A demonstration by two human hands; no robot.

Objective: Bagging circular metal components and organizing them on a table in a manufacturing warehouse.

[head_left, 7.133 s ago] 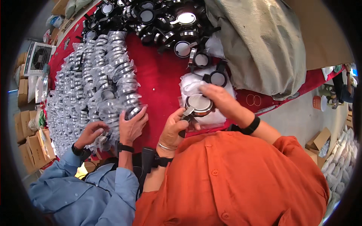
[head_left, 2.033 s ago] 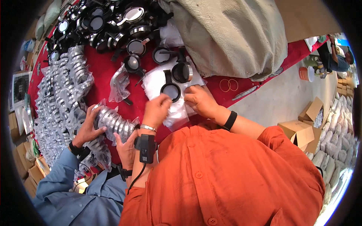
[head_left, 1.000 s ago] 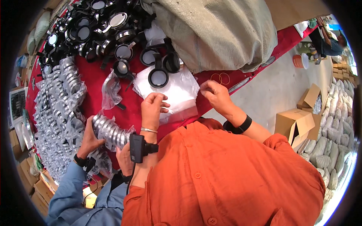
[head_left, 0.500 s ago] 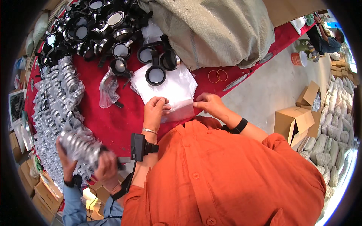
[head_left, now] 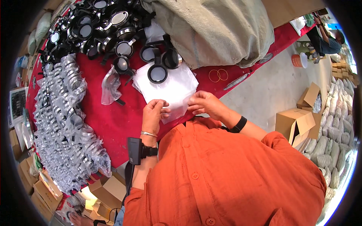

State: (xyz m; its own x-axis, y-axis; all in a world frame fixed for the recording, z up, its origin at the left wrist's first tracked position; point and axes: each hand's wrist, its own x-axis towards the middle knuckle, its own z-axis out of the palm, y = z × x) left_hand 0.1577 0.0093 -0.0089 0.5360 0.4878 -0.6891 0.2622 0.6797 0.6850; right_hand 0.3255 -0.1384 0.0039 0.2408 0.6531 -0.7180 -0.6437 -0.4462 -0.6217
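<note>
Between my hands hangs a thin clear plastic bag (head_left: 176, 113), drawn from the near edge of a stack of whitish plastic bags (head_left: 177, 84). My left hand (head_left: 154, 113) pinches the bag's left side, thumb against fingers. At the bag's right edge my right hand (head_left: 207, 104) has its thumb and fingertips together on the film. A black round lid with a handle (head_left: 157, 74) weighs on the stack's far part. To the left lies a bagged black lid (head_left: 111, 88), its handle poking out.
Loose black lids (head_left: 85, 30) heap at the far left; bagged lids (head_left: 71, 139) pile along the left. A beige woven sack (head_left: 215, 34) stands beyond the stack, near rubber bands (head_left: 218, 75). Cardboard boxes (head_left: 294, 122) sit on the floor. A co-worker's hand (head_left: 77, 219) shows at lower left.
My right hand has shifted slightly left and up, and the bag's film has moved with it. The co-worker's hands have let go of a bundle of bagged lids and dropped away toward the lower left.
</note>
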